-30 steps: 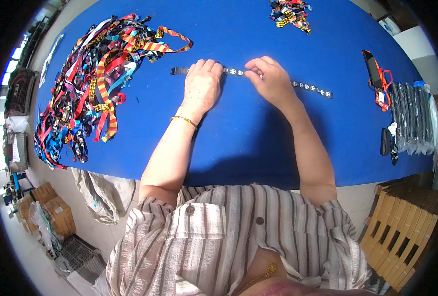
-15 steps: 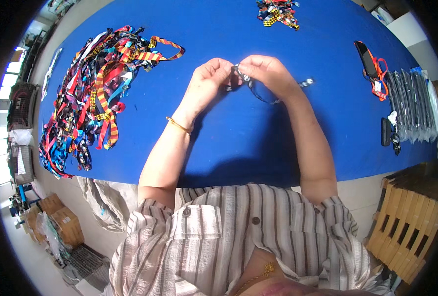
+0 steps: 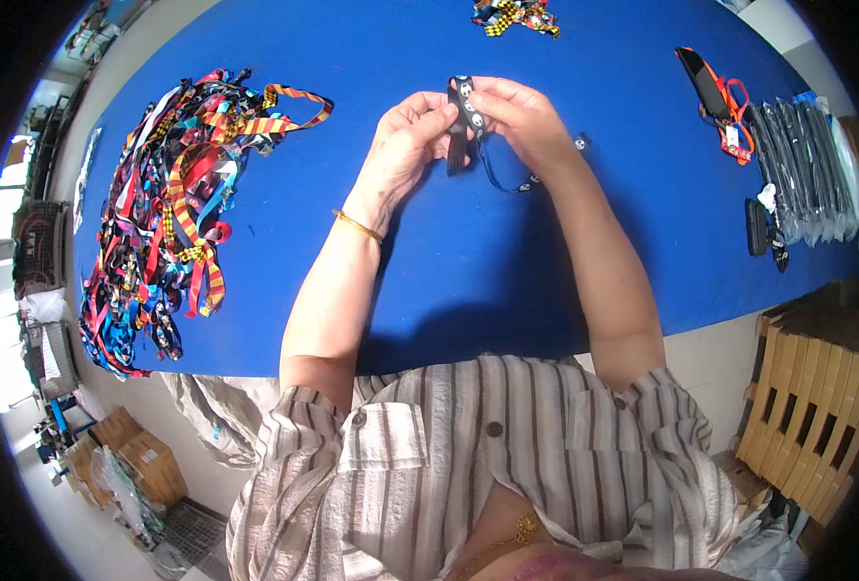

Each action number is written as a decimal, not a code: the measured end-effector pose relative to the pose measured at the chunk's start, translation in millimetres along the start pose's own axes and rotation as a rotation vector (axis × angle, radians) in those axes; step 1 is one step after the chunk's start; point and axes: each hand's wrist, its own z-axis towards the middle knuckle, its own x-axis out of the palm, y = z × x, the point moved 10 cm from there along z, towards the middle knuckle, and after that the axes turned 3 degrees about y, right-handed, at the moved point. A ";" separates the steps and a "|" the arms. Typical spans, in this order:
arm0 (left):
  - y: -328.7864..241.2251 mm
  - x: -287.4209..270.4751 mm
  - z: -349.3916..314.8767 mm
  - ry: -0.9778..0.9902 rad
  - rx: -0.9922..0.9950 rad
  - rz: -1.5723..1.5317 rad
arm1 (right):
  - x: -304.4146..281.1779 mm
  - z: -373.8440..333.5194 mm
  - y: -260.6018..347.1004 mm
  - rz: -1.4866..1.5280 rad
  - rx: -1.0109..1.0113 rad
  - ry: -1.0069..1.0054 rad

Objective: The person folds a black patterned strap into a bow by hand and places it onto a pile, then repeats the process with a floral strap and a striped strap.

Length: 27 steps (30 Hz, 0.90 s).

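Observation:
Between my two hands is a black lanyard strap with a white pattern, raised over the blue table. My left hand pinches its plain dark side between thumb and fingers. My right hand grips the patterned side close beside it, so the strap forms a narrow fold standing up between the fingertips. From the right hand a loose length hangs down and passes behind the wrist, its patterned end showing to the right of it. Part of the strap is hidden by the fingers.
A large heap of colourful lanyards covers the table's left side. A smaller bunch lies at the far edge. On the right are a black phone-like object with an orange strap, plastic-wrapped dark packs and a small black case.
The strap has turned so its flat patterned face shows and a fold stands up between my hands. Both hands remain close together. The whole view has shifted slightly.

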 end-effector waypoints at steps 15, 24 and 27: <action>14.3 -21.6 3.7 -0.097 0.018 0.112 | -16.8 2.1 -12.6 -0.086 -0.038 -0.091; 16.6 -16.1 0.1 -0.082 -0.021 0.215 | -18.5 0.7 -12.3 -0.136 -0.041 -0.153; 15.8 -9.5 0.1 -0.100 -0.017 0.273 | -21.7 2.2 -14.0 -0.137 -0.054 -0.145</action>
